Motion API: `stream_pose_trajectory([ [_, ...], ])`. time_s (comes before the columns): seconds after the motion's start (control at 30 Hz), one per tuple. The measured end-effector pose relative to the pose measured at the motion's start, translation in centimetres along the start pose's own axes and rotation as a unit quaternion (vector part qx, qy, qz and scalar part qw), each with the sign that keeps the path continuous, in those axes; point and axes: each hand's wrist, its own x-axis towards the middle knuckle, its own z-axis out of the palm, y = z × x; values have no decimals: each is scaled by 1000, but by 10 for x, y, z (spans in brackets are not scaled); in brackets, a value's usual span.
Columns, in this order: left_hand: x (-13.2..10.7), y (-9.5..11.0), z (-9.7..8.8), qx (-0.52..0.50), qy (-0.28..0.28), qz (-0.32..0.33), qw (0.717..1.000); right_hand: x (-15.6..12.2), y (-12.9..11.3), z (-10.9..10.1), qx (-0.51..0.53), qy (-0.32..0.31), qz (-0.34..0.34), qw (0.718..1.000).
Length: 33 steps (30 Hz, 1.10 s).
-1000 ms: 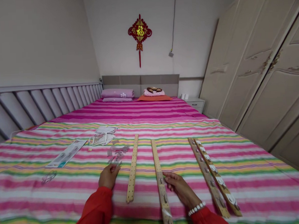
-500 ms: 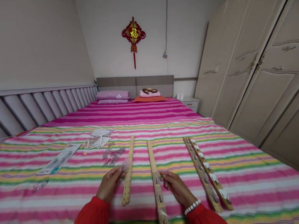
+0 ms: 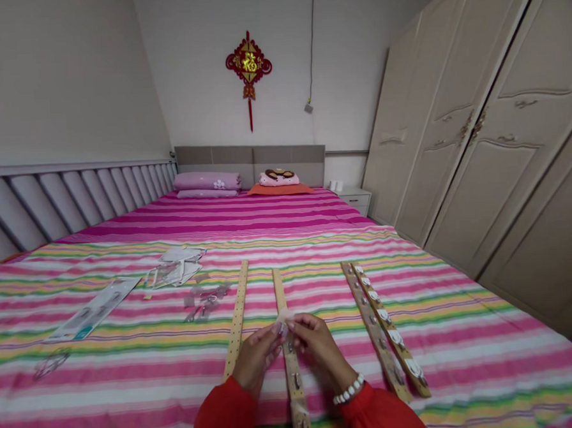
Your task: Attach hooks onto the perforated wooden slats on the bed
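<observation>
left hand (image 3: 259, 356) is pinching a small clear-backed hook (image 3: 283, 330), finger and thumb together, above the hook-studded wooden strip (image 3: 293, 365); right hand (image 3: 318, 344) is bending its fingers at the hook's edge, grip unclear; loose hooks (image 3: 208, 299) are lying left of the bare perforated strip (image 3: 238, 312).

A small clear-backed hook (image 3: 283, 329) is held over a narrow, pale wooden strip (image 3: 292, 365); whether the two touch is hard to tell. The strip lies flat and lengthwise on the striped bedspread (image 3: 147, 400), its far end bare, its nearer part carrying a row of metal hooks (image 3: 296, 381) on clear backings.
</observation>
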Motion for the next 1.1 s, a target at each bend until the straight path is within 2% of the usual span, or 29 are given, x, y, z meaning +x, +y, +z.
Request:
stream_pose_trajectory([
  [0.1, 10, -2, 1, 54, -20, 36, 998, 9, -1, -2, -16, -7, 5, 1000],
  [0.23, 23, 1, 2, 149, -7, 89, 985, 20, 1, -7, -19, 9, 9, 1000],
  [0.43, 44, 3, 9, 161, -1, 139, 977, 36, 8, -13, -17, 30, 30, 999],
  [0.63, 64, -5, 8, 152, 20, 116, 981, 52, 22, -17, -14, 54, 33, 998],
  [0.83, 78, -21, 0, 170, 32, 116, 978, 56, 35, -20, -21, 69, 43, 996],
  [1.1, 88, -27, -6, 192, 68, 117, 972, 56, 36, -19, -42, 78, 47, 995],
])
